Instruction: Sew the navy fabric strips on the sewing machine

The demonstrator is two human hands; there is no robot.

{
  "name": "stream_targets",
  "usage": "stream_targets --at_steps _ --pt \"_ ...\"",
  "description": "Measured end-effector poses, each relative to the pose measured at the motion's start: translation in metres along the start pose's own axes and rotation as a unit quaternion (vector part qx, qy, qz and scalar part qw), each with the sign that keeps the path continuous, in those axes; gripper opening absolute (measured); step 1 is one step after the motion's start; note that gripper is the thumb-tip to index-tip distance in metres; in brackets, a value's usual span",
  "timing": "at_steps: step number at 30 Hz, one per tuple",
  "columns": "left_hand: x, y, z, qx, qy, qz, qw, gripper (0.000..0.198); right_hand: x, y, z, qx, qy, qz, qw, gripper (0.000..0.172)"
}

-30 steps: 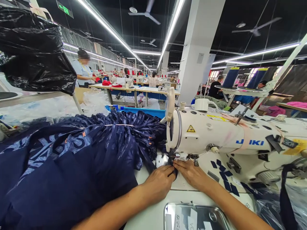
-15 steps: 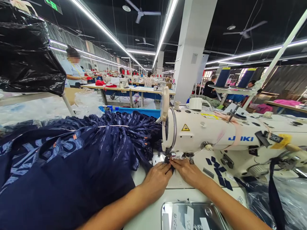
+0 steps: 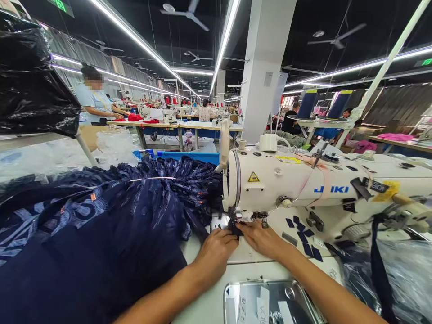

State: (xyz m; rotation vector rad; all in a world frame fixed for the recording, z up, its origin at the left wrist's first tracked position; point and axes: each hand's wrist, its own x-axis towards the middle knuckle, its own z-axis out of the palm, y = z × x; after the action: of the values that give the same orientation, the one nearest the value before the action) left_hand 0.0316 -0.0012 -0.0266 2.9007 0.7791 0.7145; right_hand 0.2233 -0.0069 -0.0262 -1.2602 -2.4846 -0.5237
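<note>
Place had a black ceiling, tube lights running off to the far end, and fans left and right. From where I stood, a chunky white pillar rose mid-room, long worktables left of it. Brownish drapes hung far right.

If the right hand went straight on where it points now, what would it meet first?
The right hand would most likely meet the dark cloth first, just ahead of it under the sewing machine's end; depth is unclear, so they may already touch.
</note>
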Motion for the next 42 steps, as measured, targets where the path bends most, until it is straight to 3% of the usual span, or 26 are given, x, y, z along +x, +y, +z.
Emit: stream_targets --at_steps 7,17,29,34,42 --pt "0.002 -0.014 -0.019 -0.047 -0.028 -0.080 0.995 0.033 -0.005 -0.008 -0.005 0.064 0.016 -0.025 0.998 0.025" --pt "0.001 -0.009 -0.023 0.048 -0.021 -0.045 0.998 0.023 -0.004 -0.014 -0.007 0.135 0.029 -0.052 0.989 0.025" --pt "0.001 -0.010 -0.021 0.050 -0.074 -0.052 0.995 0.041 -0.008 -0.006 0.005 0.297 0.065 0.033 0.952 0.027" --pt "0.002 -0.012 -0.020 0.045 -0.083 -0.055 0.994 0.041 -0.009 -0.005 0.008 0.280 0.067 0.016 0.957 0.027" --pt "-0.003 -0.010 -0.018 0.066 -0.093 -0.018 0.993 0.036 -0.009 -0.007 0.006 0.166 0.039 -0.021 0.985 0.028"
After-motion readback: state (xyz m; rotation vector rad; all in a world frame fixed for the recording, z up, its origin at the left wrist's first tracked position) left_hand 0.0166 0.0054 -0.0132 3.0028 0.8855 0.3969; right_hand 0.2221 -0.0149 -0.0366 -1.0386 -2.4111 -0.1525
